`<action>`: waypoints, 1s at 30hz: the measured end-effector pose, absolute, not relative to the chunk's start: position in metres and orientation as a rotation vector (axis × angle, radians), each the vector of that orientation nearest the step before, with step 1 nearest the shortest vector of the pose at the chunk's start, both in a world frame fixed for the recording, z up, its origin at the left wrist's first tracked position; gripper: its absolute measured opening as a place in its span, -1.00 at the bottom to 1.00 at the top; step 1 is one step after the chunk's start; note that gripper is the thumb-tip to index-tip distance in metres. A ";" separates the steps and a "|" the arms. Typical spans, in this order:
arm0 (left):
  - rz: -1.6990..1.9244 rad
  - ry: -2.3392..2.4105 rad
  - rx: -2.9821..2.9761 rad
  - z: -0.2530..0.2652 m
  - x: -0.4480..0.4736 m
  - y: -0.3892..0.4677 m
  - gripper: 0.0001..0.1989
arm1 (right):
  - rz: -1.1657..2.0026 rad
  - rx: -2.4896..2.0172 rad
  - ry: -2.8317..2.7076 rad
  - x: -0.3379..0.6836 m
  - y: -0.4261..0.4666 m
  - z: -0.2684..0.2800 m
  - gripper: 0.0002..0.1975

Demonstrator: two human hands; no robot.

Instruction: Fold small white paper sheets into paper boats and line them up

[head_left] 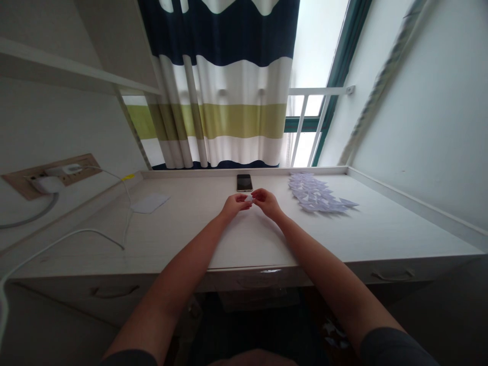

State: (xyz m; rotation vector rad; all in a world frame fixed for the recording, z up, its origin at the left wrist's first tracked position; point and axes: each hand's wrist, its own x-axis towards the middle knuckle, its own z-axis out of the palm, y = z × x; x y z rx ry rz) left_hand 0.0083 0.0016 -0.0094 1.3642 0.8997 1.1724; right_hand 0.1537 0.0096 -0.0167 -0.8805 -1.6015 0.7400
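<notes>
Between my two hands is a small piece of white paper, pinched above the middle of the white desk. My left hand has its fingers closed on the paper's left side. From the other side, my right hand grips it with thumb and fingers. Much of the paper is hidden by my fingertips, so its exact shape cannot be made out. Just beyond my hands lies a dark-screened phone. To the right of my right hand spreads a pile of folded, pointed white paper pieces.
White sheets of paper lie on the left of the desk. A white cable runs across that side from a wall socket panel. A raised rim borders the desk, with a striped curtain behind it.
</notes>
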 end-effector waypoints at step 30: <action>1.048 0.867 1.574 -0.009 0.004 0.002 -0.75 | 1.031 -0.897 -1.551 0.156 -0.001 -0.004 -0.78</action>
